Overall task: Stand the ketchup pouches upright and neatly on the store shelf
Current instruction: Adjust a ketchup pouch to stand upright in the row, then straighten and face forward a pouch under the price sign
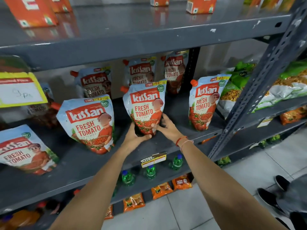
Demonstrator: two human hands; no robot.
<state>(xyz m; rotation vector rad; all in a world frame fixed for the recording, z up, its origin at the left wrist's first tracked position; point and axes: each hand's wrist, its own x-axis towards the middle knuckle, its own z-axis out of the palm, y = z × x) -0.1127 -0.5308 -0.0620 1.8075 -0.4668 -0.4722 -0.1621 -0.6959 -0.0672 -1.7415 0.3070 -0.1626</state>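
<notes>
A grey metal shelf (166,145) carries the Kissan Fresh Tomato ketchup pouches, with a perforated upright post (259,90) at its right end. On the shelf above stand orange cartons (31,12). A yellow-edged price tag (20,90) hangs at the left.

4 pouches form the front row. The far-left pouch (23,150) leans back and to the left, partly cut off by the frame edge. The next pouch (89,125) stands with its long axis near vertical, tilted slightly left, label facing out. The centre pouch (144,105) stands upright on its base, long axis vertical, orange spout cap at its top left, label facing the camera. The right pouch (204,102) also stands upright, leaning a little right, near the post. 3 more pouches (141,72) stand upright behind them in the back row.

Both hands grip the lower part of the centre pouch. The left hand (134,138) cups its bottom left corner, fingers closed around the base with the thumb under its front edge. The right hand (167,128), with red thread bands at the wrist, presses its fingers against the lower right side, thumb across the front.

Green bottles (151,171) stand on the shelf below.
</notes>
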